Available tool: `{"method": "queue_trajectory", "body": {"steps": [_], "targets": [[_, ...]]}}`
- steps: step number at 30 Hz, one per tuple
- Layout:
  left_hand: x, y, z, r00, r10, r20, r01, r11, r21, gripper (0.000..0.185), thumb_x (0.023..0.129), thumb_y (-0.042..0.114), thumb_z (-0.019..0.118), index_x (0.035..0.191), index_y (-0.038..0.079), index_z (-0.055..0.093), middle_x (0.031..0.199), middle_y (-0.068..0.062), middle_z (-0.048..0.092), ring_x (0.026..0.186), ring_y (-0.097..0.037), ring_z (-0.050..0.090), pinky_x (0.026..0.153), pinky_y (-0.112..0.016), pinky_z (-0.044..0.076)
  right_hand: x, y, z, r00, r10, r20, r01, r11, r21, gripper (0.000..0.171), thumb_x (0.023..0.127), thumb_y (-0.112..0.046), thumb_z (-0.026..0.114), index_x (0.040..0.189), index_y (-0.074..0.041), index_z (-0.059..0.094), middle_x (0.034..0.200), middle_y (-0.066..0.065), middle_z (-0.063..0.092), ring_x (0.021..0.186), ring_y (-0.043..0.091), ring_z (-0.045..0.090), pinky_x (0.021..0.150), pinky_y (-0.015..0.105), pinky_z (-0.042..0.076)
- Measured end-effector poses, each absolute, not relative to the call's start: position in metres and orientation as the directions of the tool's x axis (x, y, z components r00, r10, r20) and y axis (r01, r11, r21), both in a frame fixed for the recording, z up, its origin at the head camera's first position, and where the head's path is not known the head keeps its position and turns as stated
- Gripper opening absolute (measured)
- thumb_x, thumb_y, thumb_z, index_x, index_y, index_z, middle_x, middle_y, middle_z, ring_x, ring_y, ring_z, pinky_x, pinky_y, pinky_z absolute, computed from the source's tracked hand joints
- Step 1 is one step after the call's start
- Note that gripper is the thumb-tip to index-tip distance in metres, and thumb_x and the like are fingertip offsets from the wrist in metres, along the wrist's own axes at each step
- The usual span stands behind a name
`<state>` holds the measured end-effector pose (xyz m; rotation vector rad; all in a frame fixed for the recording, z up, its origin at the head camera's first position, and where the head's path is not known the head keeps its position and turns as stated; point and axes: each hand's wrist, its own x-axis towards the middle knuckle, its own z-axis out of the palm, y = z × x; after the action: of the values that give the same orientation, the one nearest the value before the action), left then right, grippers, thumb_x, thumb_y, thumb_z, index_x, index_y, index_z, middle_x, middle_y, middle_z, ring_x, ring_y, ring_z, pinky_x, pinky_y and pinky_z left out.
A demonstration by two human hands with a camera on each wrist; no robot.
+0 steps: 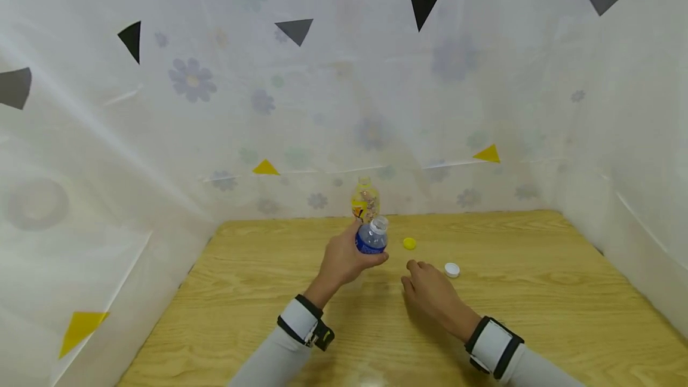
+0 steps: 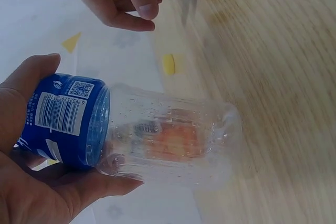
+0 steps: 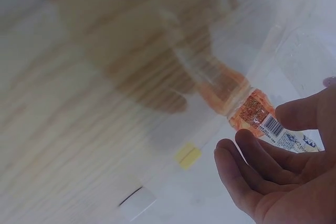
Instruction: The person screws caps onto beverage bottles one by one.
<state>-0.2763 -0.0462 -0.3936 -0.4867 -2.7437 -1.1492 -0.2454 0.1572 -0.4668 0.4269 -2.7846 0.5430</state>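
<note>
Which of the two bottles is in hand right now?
The clear blue-labelled bottle, gripped uncapped by the left hand. The yellow-labelled bottle stands untouched on the table behind it.

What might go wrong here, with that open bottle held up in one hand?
The left hand holds the clear blue-labelled bottle uncapped and tilted close to the orange bottle, so it might knock that one over. The white cap and yellow cap lie loose near the right hand, which might sweep them away.
</note>
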Motion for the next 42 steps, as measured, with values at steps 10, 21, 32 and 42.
{"method": "queue_trajectory", "body": {"steps": [10, 21, 32, 42], "targets": [[-0.277, -0.047, -0.393, -0.939, 0.244, 0.241, 0.343, 0.654, 0.674, 0.089, 0.076, 0.048, 0.086, 0.147, 0.009, 0.05, 0.123, -0.011, 0.07, 0.107, -0.028, 0.069, 0.084, -0.046, 0.057, -0.251, 0.161, -0.456, -0.924, -0.238, 0.3, -0.335, 0.881, -0.333, 0.027, 0.099, -0.015, 0.064, 0.115, 0.007, 0.062, 0.098, 0.02, 0.069, 0.084, 0.03, 0.068, 0.069, 0.041, 0.056], [-0.274, -0.046, -0.395, -0.926, 0.255, 0.277, 0.376, 0.661, 0.649, 0.078, 0.077, 0.046, 0.085, 0.14, 0.011, 0.055, 0.115, -0.008, 0.072, 0.099, -0.025, 0.071, 0.077, -0.041, 0.057, -0.277, 0.176, -0.382, -0.909, -0.173, 0.378, -0.314, 0.882, -0.352, 0.039, 0.105, -0.021, 0.054, 0.127, 0.01, 0.057, 0.111, 0.028, 0.067, 0.089, 0.039, 0.069, 0.076, 0.052, 0.056], [-0.269, -0.05, -0.397, -0.931, 0.241, 0.274, 0.365, 0.648, 0.668, 0.071, 0.077, 0.045, 0.085, 0.134, 0.013, 0.058, 0.114, -0.007, 0.072, 0.098, -0.023, 0.07, 0.078, -0.041, 0.057, -0.295, 0.223, -0.38, -0.948, -0.094, 0.305, -0.202, 0.916, -0.346, 0.041, 0.106, -0.019, 0.049, 0.125, 0.017, 0.054, 0.101, 0.033, 0.066, 0.082, 0.041, 0.067, 0.074, 0.052, 0.056], [-0.268, -0.048, -0.4, -0.93, 0.248, 0.272, 0.368, 0.638, 0.676, 0.072, 0.077, 0.046, 0.085, 0.136, 0.014, 0.057, 0.114, -0.005, 0.072, 0.097, -0.022, 0.07, 0.077, -0.039, 0.056, -0.282, 0.237, -0.426, -0.993, -0.118, 0.006, -0.112, 0.928, -0.354, 0.046, 0.099, -0.033, 0.066, 0.084, 0.011, 0.065, 0.053, 0.003, 0.047, 0.046, 0.012, 0.041, 0.048, 0.028, 0.035]]}}
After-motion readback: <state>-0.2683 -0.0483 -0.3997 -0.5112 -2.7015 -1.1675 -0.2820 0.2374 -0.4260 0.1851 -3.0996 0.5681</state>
